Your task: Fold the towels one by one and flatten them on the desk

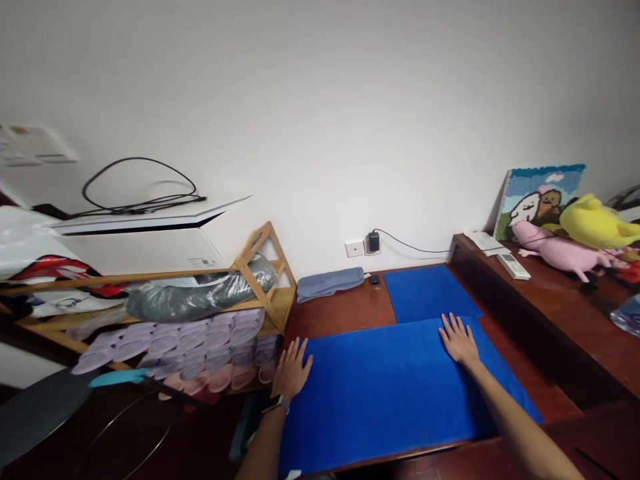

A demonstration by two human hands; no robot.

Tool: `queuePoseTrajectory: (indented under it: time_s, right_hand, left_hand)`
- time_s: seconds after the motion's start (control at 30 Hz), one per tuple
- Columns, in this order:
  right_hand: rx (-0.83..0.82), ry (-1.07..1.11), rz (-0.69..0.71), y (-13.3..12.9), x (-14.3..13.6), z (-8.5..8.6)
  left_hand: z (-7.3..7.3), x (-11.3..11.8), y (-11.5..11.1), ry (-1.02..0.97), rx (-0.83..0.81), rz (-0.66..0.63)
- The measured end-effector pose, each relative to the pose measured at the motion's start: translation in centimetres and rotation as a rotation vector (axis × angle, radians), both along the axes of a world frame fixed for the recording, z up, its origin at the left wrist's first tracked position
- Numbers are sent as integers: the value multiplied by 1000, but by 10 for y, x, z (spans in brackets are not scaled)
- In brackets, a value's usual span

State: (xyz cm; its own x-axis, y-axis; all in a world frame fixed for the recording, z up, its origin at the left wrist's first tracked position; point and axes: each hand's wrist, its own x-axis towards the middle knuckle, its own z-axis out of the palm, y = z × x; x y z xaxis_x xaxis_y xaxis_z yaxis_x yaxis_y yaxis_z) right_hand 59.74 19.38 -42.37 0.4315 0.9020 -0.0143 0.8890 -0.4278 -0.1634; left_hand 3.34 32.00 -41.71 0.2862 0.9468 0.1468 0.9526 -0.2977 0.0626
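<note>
A large blue towel lies spread flat over the front of the reddish-brown wooden surface. My left hand rests at its left edge, fingers apart, with a watch on the wrist. Over at the far right corner of the cloth, my right hand lies flat with its fingers spread. Neither hand grips anything. Behind the large towel is a smaller blue cloth, also flat. A folded grey-blue cloth sits against the wall at the back left.
On the left stands a wooden rack with purple and pink slippers and a white box on top. To the right, a raised ledge bears a remote and plush toys. A plugged-in charger trails a cord.
</note>
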Motion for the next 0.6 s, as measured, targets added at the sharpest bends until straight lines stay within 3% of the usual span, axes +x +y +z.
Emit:
queuePoseTrajectory:
  time_s: [0.1, 0.3, 0.4, 0.5, 0.6]
  right_hand:
    - [-4, 17, -51, -3, 11, -1]
    - [-70, 22, -157, -20, 69, -5]
    - [-106, 13, -172, -24, 81, -1]
    - [-23, -26, -160, -18, 55, 11]
    - [159, -51, 6, -5, -24, 25]
  left_hand:
    - [-3, 0, -1, 0, 44, 4]
    - [-9, -2, 1, -8, 82, -11]
    - [-8, -2, 1, -8, 80, -7]
    - [-7, -1, 0, -7, 78, -4]
    - [-7, -2, -1, -5, 85, -14]
